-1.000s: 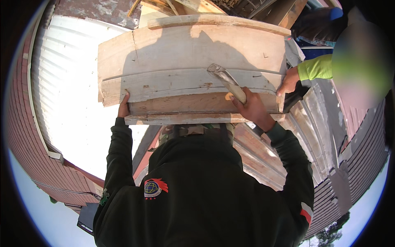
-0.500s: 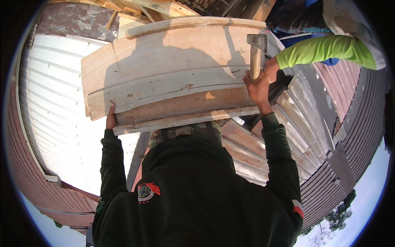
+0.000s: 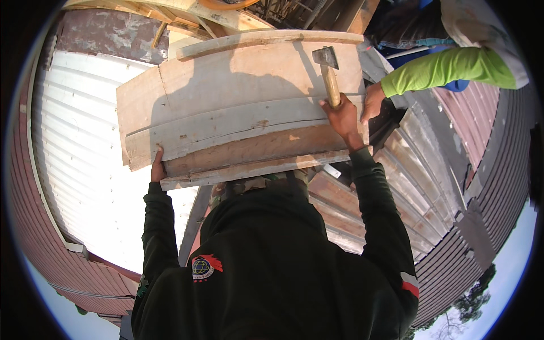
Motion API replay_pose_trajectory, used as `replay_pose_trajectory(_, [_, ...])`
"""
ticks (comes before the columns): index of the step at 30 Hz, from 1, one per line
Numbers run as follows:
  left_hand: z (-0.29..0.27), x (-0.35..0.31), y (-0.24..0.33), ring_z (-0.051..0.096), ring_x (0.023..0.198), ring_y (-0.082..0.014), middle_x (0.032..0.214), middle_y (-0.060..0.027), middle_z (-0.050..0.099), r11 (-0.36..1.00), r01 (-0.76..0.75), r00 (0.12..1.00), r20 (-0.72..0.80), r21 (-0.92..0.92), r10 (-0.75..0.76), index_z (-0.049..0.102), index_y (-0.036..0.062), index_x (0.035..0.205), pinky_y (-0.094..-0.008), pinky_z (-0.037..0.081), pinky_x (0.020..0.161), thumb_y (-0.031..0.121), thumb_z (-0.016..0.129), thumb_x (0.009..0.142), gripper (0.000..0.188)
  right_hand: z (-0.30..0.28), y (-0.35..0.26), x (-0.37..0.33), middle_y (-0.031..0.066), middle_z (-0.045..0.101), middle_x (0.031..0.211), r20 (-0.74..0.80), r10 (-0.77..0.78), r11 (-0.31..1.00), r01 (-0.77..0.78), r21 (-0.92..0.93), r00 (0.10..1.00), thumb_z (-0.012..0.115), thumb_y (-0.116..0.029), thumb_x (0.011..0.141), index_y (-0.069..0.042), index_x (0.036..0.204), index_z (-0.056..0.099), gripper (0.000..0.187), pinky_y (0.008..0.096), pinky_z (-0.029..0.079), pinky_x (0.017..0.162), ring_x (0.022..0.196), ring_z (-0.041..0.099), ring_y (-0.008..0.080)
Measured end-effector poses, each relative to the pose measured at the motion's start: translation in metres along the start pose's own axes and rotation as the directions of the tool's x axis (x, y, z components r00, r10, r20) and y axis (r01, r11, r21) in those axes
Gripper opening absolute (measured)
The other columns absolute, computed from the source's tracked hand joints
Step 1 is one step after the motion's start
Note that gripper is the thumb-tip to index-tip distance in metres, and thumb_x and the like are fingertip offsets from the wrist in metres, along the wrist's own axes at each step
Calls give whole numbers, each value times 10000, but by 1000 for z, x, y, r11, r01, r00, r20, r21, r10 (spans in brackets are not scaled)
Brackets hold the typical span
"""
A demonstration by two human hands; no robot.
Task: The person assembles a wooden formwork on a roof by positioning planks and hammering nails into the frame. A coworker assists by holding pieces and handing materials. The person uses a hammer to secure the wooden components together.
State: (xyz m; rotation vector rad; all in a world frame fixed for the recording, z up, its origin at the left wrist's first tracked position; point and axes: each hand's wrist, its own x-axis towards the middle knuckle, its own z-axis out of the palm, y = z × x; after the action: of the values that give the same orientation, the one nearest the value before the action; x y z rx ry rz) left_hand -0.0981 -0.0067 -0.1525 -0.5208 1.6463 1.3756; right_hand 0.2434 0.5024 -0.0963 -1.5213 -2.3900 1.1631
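A wide plywood panel (image 3: 263,73) with wooden battens along it spans the space in front of me. My left hand (image 3: 158,164) grips its near left corner, thumb on top and the other fingers hidden beneath. In my right hand (image 3: 343,118) is a hammer (image 3: 331,85), wrapped by the fingers low on its wooden handle. The dark metal head points up and away, above the panel's right part. Just right of that hand, a co-worker's hand (image 3: 372,102) in a lime-green sleeve (image 3: 447,71) is at the panel's right edge.
White corrugated sheeting (image 3: 90,153) lies at the left. Rusty, weathered metal sheets (image 3: 413,175) slope away at the right. Timber framing (image 3: 238,12) runs beyond the panel's far edge, near bundled metal bars (image 3: 294,14). My shadow falls across the plywood.
My right hand and the hammer have moved left, away from the co-worker's hand, and the hammer leans further left. The panel has shifted slightly right, with my left hand still on it.
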Motion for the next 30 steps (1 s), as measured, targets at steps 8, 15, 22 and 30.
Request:
replay_pose_trajectory(8, [-21, 14, -14, 502, 1305, -286, 1456, -147, 500, 1000, 10, 1000, 21, 7, -10, 414, 30, 1485, -414, 404, 1091, 524, 695, 903, 813, -37, 3, -95, 192, 688, 776, 74, 258, 962, -263, 75, 963, 712, -360, 900, 43, 1124, 600, 475, 411, 533, 699, 736, 699, 327])
replay_pose_trajectory(15, [-13, 7, -8, 495, 1309, -300, 1457, -158, 497, 999, 37, 999, -8, 38, -37, 399, 24, 1492, -416, 401, 1093, 530, 672, 915, 815, -90, -35, -81, 172, 622, 636, -6, 241, 931, -229, 285, 971, 585, -457, 991, 74, 1047, 572, 534, 404, 491, 575, 563, 645, 305])
replay_pose_trajectory(22, [14, -5, 0, 514, 1294, -321, 1449, -178, 500, 999, -33, 999, 19, -12, 34, 403, 32, 1489, -434, 428, 1076, 535, 659, 919, 802, -68, -21, -91, 189, 624, 705, 257, 268, 959, -234, -158, 928, 485, -539, 1016, 60, 1104, 584, 614, 398, 503, 590, 621, 659, 293])
replay_pose_trajectory(30, [12, -6, 5, 531, 1277, -320, 1436, -181, 512, 1000, -13, 999, 38, 24, 12, 405, 32, 1485, -437, 449, 1057, 542, 649, 927, 795, -45, 25, -92, 227, 615, 689, 170, 129, 956, -77, -284, 977, 516, -515, 1010, 57, 1082, 591, 581, 467, 500, 632, 699, 646, 401])
